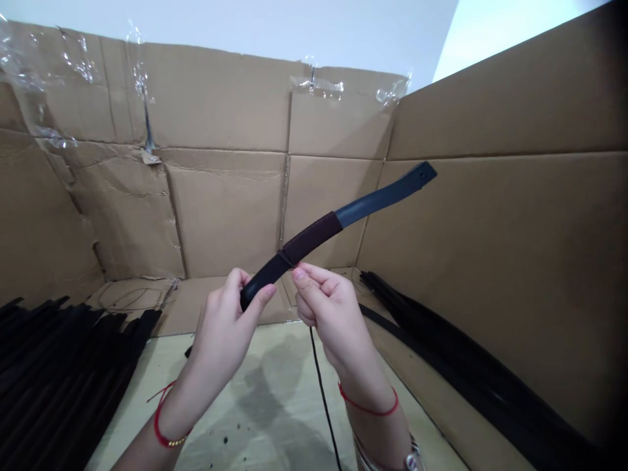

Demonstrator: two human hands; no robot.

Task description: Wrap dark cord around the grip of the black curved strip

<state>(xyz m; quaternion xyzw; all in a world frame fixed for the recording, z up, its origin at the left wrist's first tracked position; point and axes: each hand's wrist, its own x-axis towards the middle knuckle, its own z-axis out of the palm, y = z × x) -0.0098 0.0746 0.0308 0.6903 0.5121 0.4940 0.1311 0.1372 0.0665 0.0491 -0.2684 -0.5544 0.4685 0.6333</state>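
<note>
A long, slightly curved dark strip slants up to the right in front of me, with a small hole near its far end. Dark brown wrapping covers its middle part. My left hand is closed around the strip's lower end, thumb on top. Just below the wrapping, my right hand pinches a thin black cord against the strip. One turn of that cord crosses the strip at the wrapping's lower edge, and the rest hangs down below my right hand.
Cardboard walls with clear tape enclose the space at the back and sides. On the left lies a row of several dark strips. Long black strips lean along the right wall. The pale work surface carries dark specks.
</note>
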